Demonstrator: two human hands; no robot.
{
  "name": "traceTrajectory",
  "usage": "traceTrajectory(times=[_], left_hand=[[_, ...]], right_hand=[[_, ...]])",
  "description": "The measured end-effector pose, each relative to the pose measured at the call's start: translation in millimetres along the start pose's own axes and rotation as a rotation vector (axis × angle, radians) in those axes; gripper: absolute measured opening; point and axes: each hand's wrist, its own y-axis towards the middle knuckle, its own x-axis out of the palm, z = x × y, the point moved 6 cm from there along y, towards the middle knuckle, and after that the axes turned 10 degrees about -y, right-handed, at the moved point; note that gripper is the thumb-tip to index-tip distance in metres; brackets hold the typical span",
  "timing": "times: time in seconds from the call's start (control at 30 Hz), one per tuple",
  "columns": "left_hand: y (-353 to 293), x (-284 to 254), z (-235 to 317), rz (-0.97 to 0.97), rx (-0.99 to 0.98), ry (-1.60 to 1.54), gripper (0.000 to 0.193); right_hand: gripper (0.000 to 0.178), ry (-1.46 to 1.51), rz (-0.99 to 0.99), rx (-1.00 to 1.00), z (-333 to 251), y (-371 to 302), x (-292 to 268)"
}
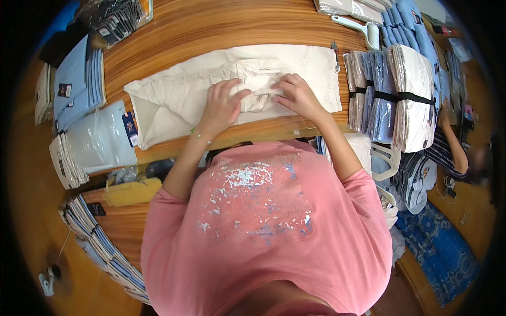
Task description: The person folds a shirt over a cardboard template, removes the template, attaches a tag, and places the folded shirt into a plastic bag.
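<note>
A cream cloth garment [179, 100] lies spread lengthwise across the wooden table in front of me. Its middle is bunched into loose folds, and the exact kind of garment cannot be made out. My left hand [224, 104] rests on the near side of these folds, its bent fingers and thumb gripping the cloth. On the right side of the same folds, my right hand [299, 98] pinches fabric between curled fingers and thumb. Some of the cloth between the two hands is raised and creased.
Stacks of bagged, folded garments [390, 97] tied with black bands stand at the right. A lint roller [371, 36] lies behind them. Folded blue shirts [79, 84] and a clear plastic bag [103, 139] with a navy tag [129, 128] sit left. Another person's arm [454, 142] shows far right.
</note>
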Motion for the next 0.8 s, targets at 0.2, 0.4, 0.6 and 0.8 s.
traceTrajectory(times=[0.2,0.4,0.6,0.8], left_hand=[[8.8,26.5,7.9,0.046,-0.063,0.046,0.030],[-7.3,10.3,3.0,0.150,-0.060,0.186,0.025],[-23.8,18.0,15.3,-0.071,-0.002,0.107,0.022],[-44.6,-15.7,-17.3,0.439,-0.233,0.088,0.038]], right_hand=[[0.006,-0.141,0.051,-0.109,-13.4,9.5,1.1],[0.006,-0.096,0.057,-0.164,-8.3,-5.5,-5.9],[0.007,-0.060,-0.001,-0.132,5.1,-9.0,-5.1],[0.015,-0.136,0.385,0.427,132.8,-9.8,-58.3]])
